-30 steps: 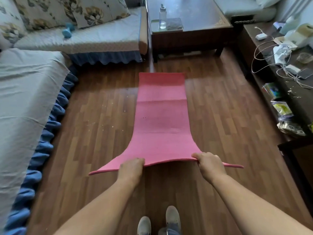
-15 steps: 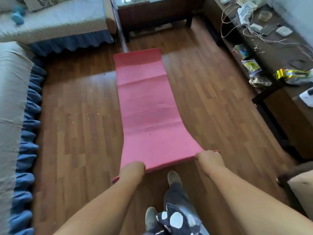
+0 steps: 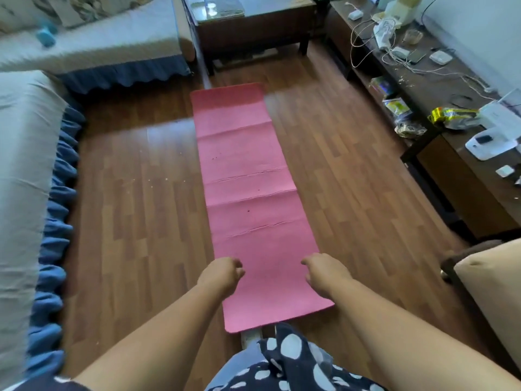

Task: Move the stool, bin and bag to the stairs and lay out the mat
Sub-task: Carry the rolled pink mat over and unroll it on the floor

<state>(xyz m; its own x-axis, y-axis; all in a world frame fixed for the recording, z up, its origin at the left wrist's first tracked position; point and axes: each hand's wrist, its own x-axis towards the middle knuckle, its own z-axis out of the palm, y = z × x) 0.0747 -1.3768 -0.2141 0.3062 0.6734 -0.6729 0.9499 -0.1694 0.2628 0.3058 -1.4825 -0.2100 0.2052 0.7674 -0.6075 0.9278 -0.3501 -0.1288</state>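
Note:
The pink mat (image 3: 248, 193) lies flat and unrolled on the wooden floor, running from my feet towards the dark coffee table (image 3: 253, 26). Fold creases cross it. My left hand (image 3: 222, 275) hovers over the mat's near left edge and my right hand (image 3: 324, 272) over its near right edge. Both have their fingers curled in and hold nothing. The mat's near end lies by my shoes. No stool, bin or bag is in view.
A covered sofa with a blue frill (image 3: 33, 176) runs along the left, and another (image 3: 107, 46) stands at the back. A dark sideboard (image 3: 451, 131) cluttered with cables and packets lines the right. A beige cushioned seat (image 3: 493, 292) juts in at the lower right.
Both hands held the mat's near edge raised off the floor. That end now lies flat, and the hands have let go and sit above it.

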